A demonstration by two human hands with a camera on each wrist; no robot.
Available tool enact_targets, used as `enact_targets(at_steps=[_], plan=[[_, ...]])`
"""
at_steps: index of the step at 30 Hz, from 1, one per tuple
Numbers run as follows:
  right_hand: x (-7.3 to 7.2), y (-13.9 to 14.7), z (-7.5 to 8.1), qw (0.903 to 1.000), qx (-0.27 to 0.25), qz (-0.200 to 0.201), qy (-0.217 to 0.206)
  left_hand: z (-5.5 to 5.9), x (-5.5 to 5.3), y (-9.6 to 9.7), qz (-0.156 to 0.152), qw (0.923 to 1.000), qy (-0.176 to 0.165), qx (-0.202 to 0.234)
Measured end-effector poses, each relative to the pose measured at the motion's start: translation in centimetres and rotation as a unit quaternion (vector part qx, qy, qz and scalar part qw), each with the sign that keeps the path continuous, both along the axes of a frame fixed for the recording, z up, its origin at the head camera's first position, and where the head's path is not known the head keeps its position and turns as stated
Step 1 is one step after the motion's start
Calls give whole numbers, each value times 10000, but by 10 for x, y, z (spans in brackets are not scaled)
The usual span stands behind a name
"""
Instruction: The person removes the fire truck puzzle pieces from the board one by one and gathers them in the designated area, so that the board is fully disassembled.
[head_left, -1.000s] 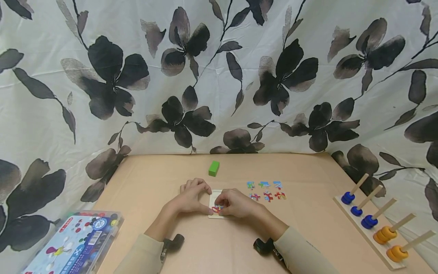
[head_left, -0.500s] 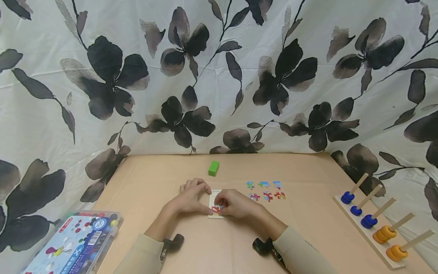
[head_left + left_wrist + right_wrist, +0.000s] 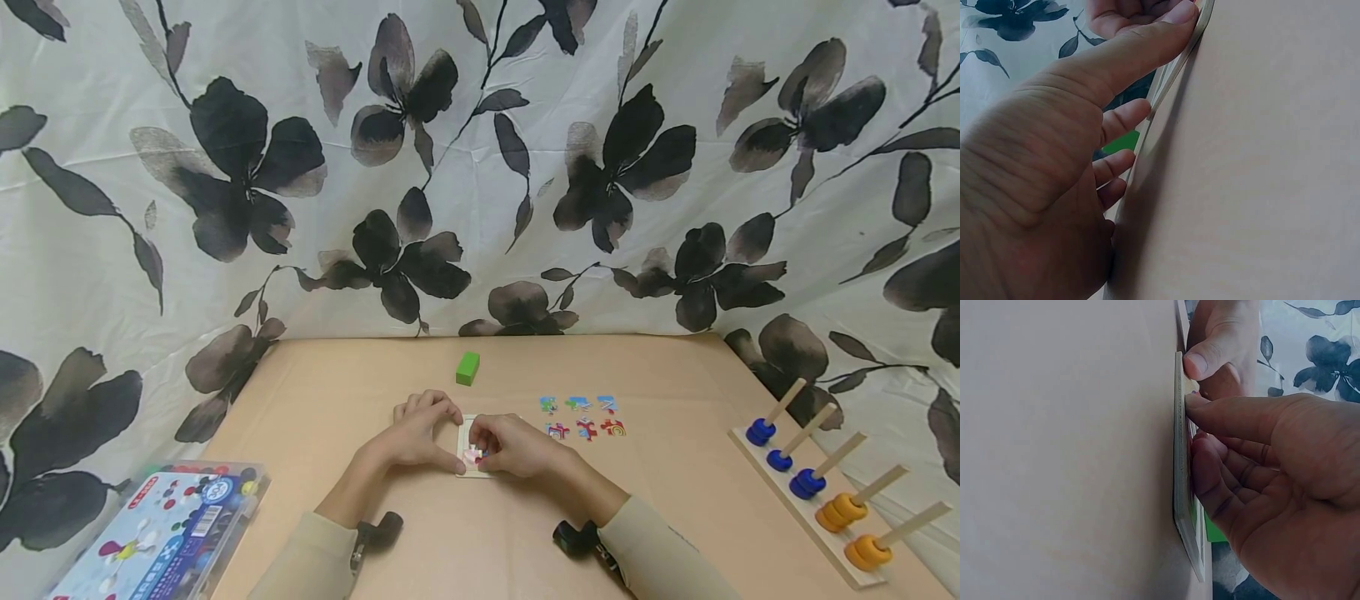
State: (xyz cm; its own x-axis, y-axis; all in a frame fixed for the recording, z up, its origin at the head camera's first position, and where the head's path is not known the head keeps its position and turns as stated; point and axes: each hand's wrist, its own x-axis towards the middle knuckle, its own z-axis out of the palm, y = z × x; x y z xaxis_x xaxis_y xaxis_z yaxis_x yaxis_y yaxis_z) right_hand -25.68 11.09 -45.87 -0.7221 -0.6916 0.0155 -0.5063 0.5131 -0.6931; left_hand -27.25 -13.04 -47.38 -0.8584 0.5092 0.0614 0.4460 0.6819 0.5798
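A small pale puzzle board point(image 3: 465, 429) lies flat between both hands in the head view. My left hand point(image 3: 422, 432) holds it at the left side, thumb near the lower corner and fingers by the upper one. My right hand point(image 3: 521, 446) bends over its right half, thumb and index finger pinching a small red and blue puzzle piece point(image 3: 483, 454) close to the surface. Pale pink print shows beside that piece. In the right wrist view the board point(image 3: 1179, 444) is seen edge-on, with the right thumb at its face; the fingers hide most of the piece.
Several colourful puzzle pieces point(image 3: 587, 429) lie in two rows right of the board. Behind it stands a green block point(image 3: 468, 368). A peg counter point(image 3: 813, 508) with blue and orange rings is at the right, a clear-lidded box point(image 3: 165, 533) at the left front. Floral cloth point(image 3: 480, 167) hangs behind.
Between the hands, the red patch on the lower board has shrunk toward the right fingertips, and pale pink print now shows there. Both hands stay almost in place.
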Motion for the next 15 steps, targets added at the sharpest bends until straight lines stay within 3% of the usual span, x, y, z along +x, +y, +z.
enact_targets(at_steps=[15], plan=[[1, 0, -2, 9976, -498, -81, -482, -1, 0, 0, -4, 10000, -46, 65]])
